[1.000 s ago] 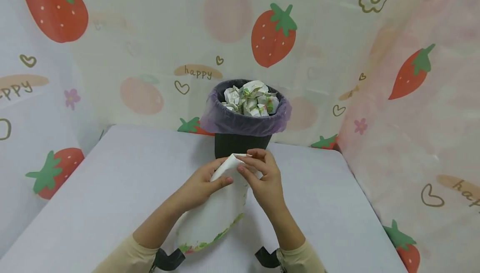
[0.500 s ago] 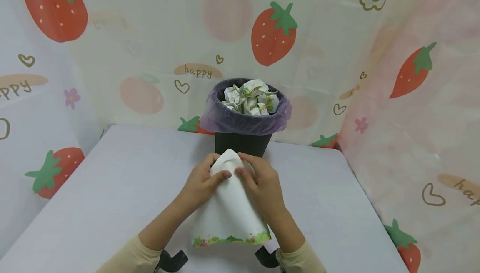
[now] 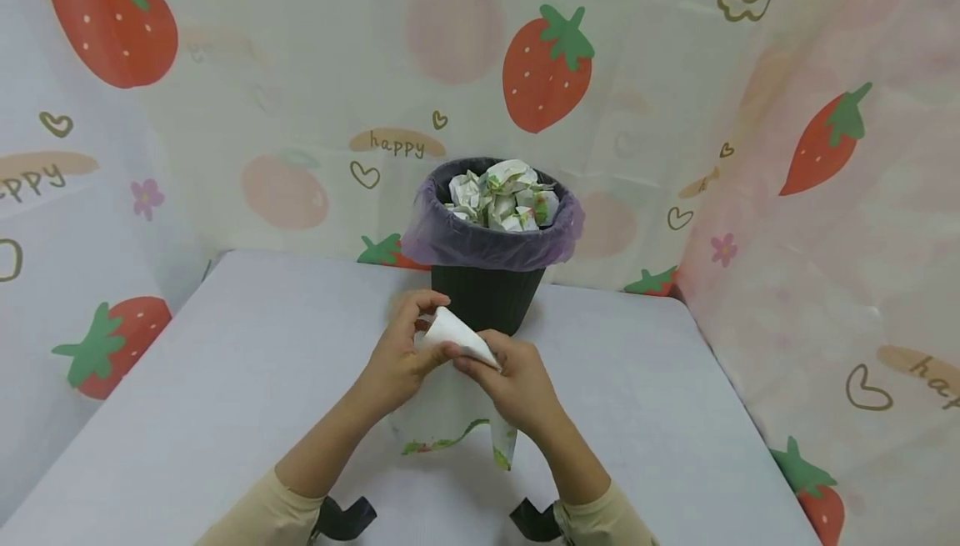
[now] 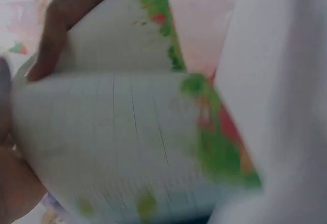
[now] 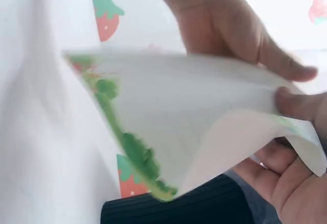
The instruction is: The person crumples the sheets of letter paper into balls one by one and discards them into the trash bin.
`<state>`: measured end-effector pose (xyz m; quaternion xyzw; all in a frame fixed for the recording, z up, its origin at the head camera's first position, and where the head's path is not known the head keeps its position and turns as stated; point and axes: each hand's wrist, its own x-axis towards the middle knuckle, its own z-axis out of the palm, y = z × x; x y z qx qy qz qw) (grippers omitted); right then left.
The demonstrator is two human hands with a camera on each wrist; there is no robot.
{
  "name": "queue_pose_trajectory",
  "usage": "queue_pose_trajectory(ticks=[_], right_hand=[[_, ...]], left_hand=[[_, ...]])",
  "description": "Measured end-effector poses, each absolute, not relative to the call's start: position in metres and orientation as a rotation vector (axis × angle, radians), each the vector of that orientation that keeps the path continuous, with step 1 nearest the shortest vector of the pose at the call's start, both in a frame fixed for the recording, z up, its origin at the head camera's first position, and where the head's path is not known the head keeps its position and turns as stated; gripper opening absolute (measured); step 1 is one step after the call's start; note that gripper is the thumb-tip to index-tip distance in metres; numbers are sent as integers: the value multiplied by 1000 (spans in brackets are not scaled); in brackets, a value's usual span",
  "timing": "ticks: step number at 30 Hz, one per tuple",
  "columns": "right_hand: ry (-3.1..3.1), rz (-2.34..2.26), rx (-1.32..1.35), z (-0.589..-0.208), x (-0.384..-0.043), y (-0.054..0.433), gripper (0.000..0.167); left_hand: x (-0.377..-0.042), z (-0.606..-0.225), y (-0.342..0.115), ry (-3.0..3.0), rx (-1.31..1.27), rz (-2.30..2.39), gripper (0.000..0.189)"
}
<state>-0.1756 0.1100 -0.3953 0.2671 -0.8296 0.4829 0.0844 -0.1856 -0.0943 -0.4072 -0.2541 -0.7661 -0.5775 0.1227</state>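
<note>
A white paper sheet (image 3: 442, 404) with a green and red painted border hangs between my two hands, its top edge folded over. My left hand (image 3: 393, 367) holds its upper left part, thumb in front. With thumb and fingers my right hand (image 3: 522, 383) pinches the folded edge on the other side. Faint ruled lines show on the paper (image 4: 102, 116) in the blurred left wrist view. In the right wrist view the sheet (image 5: 163, 91) curves, its free end hanging away from both hands. Part of the fingers is hidden behind the paper.
Just beyond my hands stands a black trash bin (image 3: 487, 296) with a purple bag (image 3: 480, 247) over its rim. Several crumpled paper balls (image 3: 502, 192) fill its top. The white table (image 3: 247, 379) meets a strawberry-printed curtain (image 3: 300, 71) on three sides.
The sheet hung wide and flat half a second ago; now its top is folded over and its lower part is narrower and bent. My right hand has moved slightly down with the folded edge.
</note>
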Motion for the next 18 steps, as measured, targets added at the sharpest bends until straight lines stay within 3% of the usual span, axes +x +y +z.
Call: queue_pose_trajectory(ticks=[6,13,18], right_hand=[[-2367,1774,696,-392,-179,115,15],[-2321,1707,717,-392,-181,115,13],[-2197,1284,666,-398,-184,112,42]], left_hand=[[-183,-391,-110,-2443,-927,-1804,95],[-181,-392,-109,-2449,-776,-1836,48],[-182,-393,-107,-2437,-646,-1814,28]])
